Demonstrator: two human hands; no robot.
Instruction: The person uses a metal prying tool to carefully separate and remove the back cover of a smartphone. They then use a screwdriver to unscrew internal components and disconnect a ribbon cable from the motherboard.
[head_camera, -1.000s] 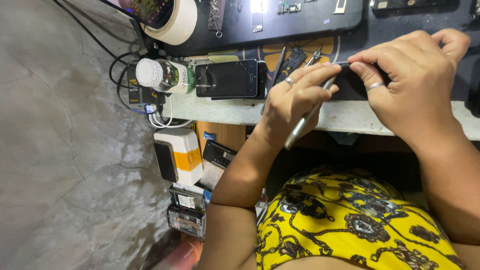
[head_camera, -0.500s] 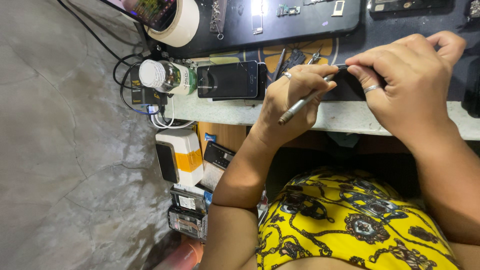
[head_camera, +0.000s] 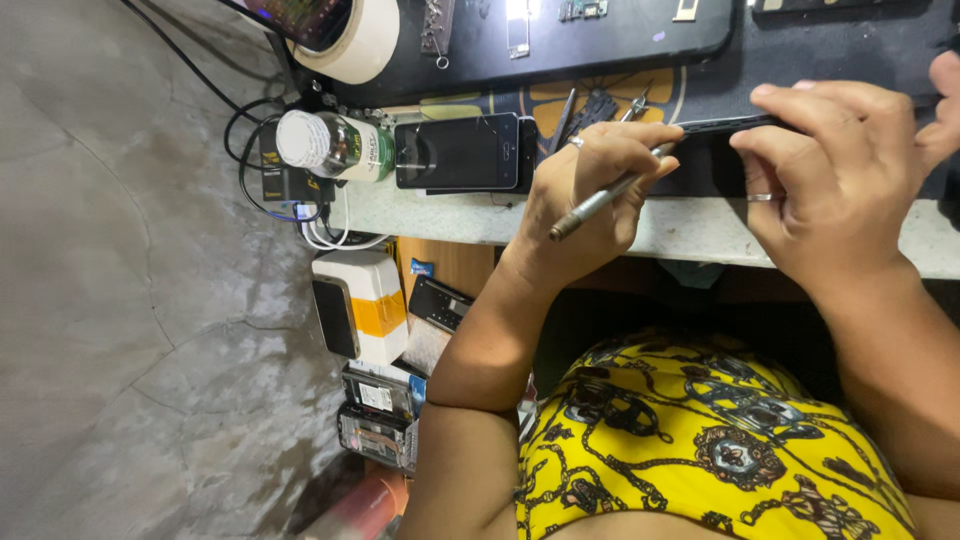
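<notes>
My left hand (head_camera: 590, 190) grips a thin silver metal tool (head_camera: 603, 196) like a pen, its tip pointing right at the edge of a dark phone (head_camera: 722, 125). My right hand (head_camera: 850, 180), with a ring on one finger, holds that phone on its edge above the dark work mat (head_camera: 850, 45). The two hands are close together, and the phone's body is mostly hidden behind my right fingers.
Another black phone (head_camera: 458, 151) lies flat to the left, beside a white-capped bottle (head_camera: 330, 145) and a black charger with cables (head_camera: 290, 185). A tape roll (head_camera: 365, 45) sits at the back. Boxes and phones (head_camera: 375, 310) are stacked by the bench's pale edge (head_camera: 700, 225).
My left hand has swung the metal tool up from hanging downwards to lying almost level, tip toward the phone's edge. My right hand keeps its hold on the phone.
</notes>
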